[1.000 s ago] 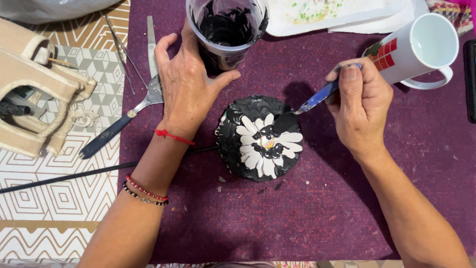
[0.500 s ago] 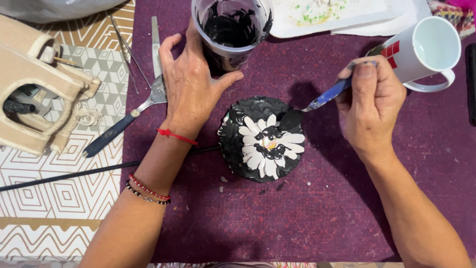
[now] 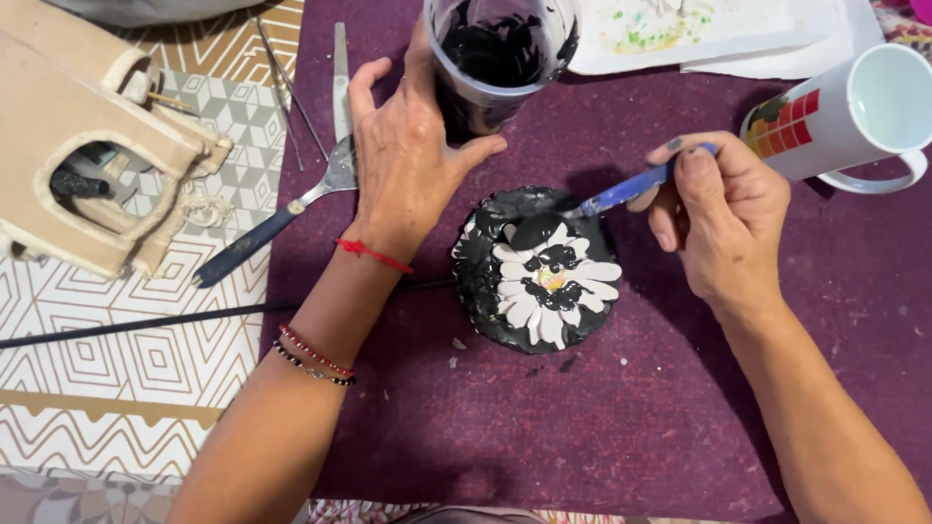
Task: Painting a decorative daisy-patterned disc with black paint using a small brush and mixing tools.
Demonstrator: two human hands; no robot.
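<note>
painting a flower disc black on the purple mat

head view: left hand (image 3: 408,165) is wrapped around a cup of black paint (image 3: 495,58) near the mat's (image 3: 602,427) top edge. right hand (image 3: 723,218) pinches a blue brush (image 3: 631,189), tip on the round flower disc (image 3: 539,270) mid-mat. white mug (image 3: 854,116) lies tipped at the right edge, palette knife (image 3: 282,213) at the left edge.
</note>
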